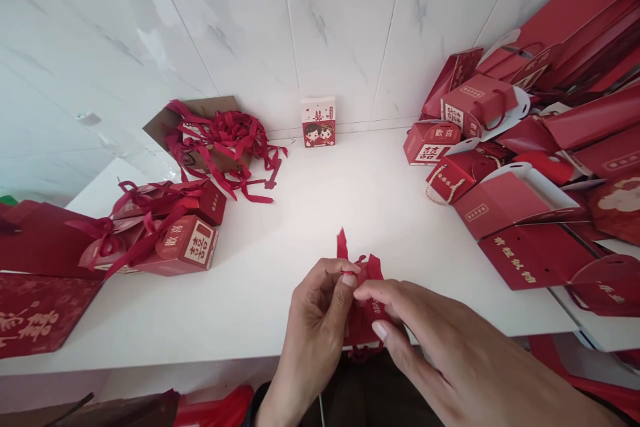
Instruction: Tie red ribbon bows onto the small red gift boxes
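Observation:
At the front edge of the white table (pixel 310 213) my left hand (pixel 315 327) pinches a red ribbon (pixel 343 247) with its fingers closed. The ribbon's end sticks up above my fingertips. My right hand (pixel 450 353) is closed on a small red gift box (pixel 367 310), with forefinger and thumb round it. The box is mostly hidden between both hands, so its shape is hard to make out.
A cardboard box full of red ribbons (pixel 220 140) stands at the back left. Ribbon-tied red boxes (pixel 170 227) lie at the left. A white and red carton (pixel 318 121) stands against the tiled wall. Folded and flat red boxes (pixel 520 167) pile up at the right.

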`<move>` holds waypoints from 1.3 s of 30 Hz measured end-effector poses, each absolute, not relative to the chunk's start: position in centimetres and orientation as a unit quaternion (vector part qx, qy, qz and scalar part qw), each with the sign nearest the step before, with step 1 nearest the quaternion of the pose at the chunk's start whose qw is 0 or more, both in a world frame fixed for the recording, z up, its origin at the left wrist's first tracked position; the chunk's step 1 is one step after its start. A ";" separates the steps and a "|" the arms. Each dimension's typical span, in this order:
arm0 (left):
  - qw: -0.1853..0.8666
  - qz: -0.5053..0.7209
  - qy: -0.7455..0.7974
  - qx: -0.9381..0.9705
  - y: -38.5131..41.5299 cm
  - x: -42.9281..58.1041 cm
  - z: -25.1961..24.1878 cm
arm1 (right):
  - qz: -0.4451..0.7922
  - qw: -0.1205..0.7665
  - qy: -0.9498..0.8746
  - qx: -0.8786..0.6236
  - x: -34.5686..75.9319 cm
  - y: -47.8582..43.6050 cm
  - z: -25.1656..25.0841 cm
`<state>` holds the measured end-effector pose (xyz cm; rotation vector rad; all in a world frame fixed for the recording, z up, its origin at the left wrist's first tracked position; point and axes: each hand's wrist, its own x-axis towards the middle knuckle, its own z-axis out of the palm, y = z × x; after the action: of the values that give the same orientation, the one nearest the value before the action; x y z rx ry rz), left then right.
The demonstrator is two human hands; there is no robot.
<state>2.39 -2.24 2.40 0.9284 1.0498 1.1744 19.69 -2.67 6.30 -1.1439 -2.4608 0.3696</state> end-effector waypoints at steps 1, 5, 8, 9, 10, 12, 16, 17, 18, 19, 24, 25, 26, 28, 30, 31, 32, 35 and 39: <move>0.612 0.510 0.453 0.400 -2.2 2.4 2.4 | 0.128 0.201 -0.884 -0.401 19.6 -2.6 6.3; 0.615 0.498 0.457 0.407 -2.3 2.3 2.6 | 0.175 0.183 -0.895 -0.368 19.2 -1.9 6.3; 0.598 0.489 0.472 0.425 -2.4 2.2 2.7 | 0.239 0.184 -0.884 -0.358 18.9 -1.0 6.4; 0.591 0.486 0.477 0.432 -2.4 2.1 2.6 | 0.251 0.188 -0.876 -0.367 19.0 -0.7 6.4; 0.586 0.483 0.482 0.437 -2.5 2.0 2.6 | 0.256 0.193 -0.868 -0.380 19.0 -0.5 6.3; 0.582 0.480 0.489 0.437 -2.6 2.0 2.4 | 0.252 0.206 -0.849 -0.418 19.5 -0.3 5.8; 0.580 0.506 0.491 0.409 -2.5 1.9 1.7 | 0.193 0.197 -0.816 -0.508 20.9 -0.6 4.6; 0.577 0.515 0.485 0.407 -2.4 1.9 1.6 | 0.174 0.187 -0.815 -0.521 21.3 -0.8 4.4; 0.575 0.524 0.479 0.406 -2.3 1.9 1.5 | 0.156 0.178 -0.816 -0.527 21.5 -1.1 4.3; 0.575 0.529 0.472 0.408 -2.3 2.0 1.5 | 0.141 0.173 -0.819 -0.528 21.7 -1.4 4.2; 0.600 0.492 0.474 0.417 -2.2 2.1 1.9 | 0.179 0.182 -0.829 -0.498 21.0 -2.2 4.9; 0.609 0.483 0.474 0.413 -2.2 2.2 2.0 | 0.209 0.187 -0.822 -0.496 20.7 -2.0 5.2; 0.618 0.479 0.473 0.406 -2.2 2.2 2.1 | 0.243 0.192 -0.811 -0.497 20.3 -1.8 5.5; 0.629 0.483 0.469 0.389 -2.2 2.4 2.2 | 0.318 0.204 -0.776 -0.505 19.7 -1.3 5.9; 0.631 0.488 0.466 0.382 -2.3 2.4 2.3 | 0.384 0.215 -0.741 -0.507 19.3 -0.9 6.3; 0.630 0.486 0.466 0.387 -2.3 2.4 2.4 | 0.409 0.219 -0.727 -0.505 19.2 -0.7 6.4; 0.629 0.482 0.465 0.394 -2.2 2.4 2.4 | 0.427 0.220 -0.717 -0.504 19.1 -0.6 6.4; 0.628 0.477 0.460 0.409 -2.1 2.3 2.5 | 0.435 0.209 -0.708 -0.516 19.3 -0.4 6.4; 0.625 0.484 0.461 0.403 -2.0 2.2 2.4 | 0.326 0.179 -0.761 -0.532 20.3 -0.4 5.9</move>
<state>2.16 -1.99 2.38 0.9244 1.0580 1.1100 20.29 -0.43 5.95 -1.5051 -2.1516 0.9209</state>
